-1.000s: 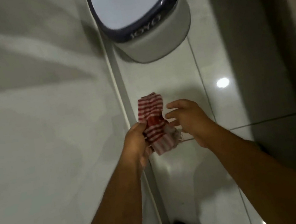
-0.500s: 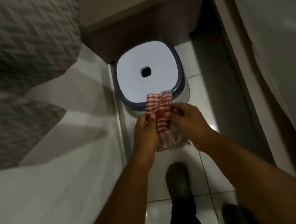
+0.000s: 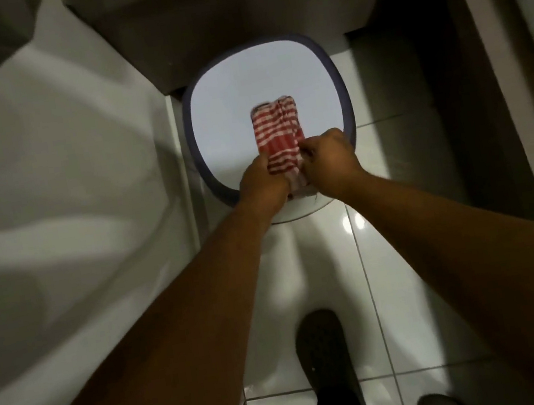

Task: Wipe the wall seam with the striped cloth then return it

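The red-and-white striped cloth (image 3: 278, 138) is folded and lies over the white top of a round stool (image 3: 234, 110) with a dark blue rim. My left hand (image 3: 260, 177) pinches the cloth's near left edge, and my right hand (image 3: 329, 156) pinches its near right edge. The far end of the cloth rests near the stool's middle and hides the hole there. The wall seam (image 3: 187, 186) runs as a pale vertical strip just left of the stool, between the light wall and the floor tiles.
A glossy pale wall (image 3: 67, 197) fills the left side. A grey ledge (image 3: 214, 19) sits behind the stool. White floor tiles (image 3: 394, 183) lie to the right, bounded by a dark strip and door frame (image 3: 486, 100). My dark shoes (image 3: 327, 359) stand below.
Both hands carried the cloth away from the seam and forward onto the stool top. The view lifted from the floor by the seam to the stool.
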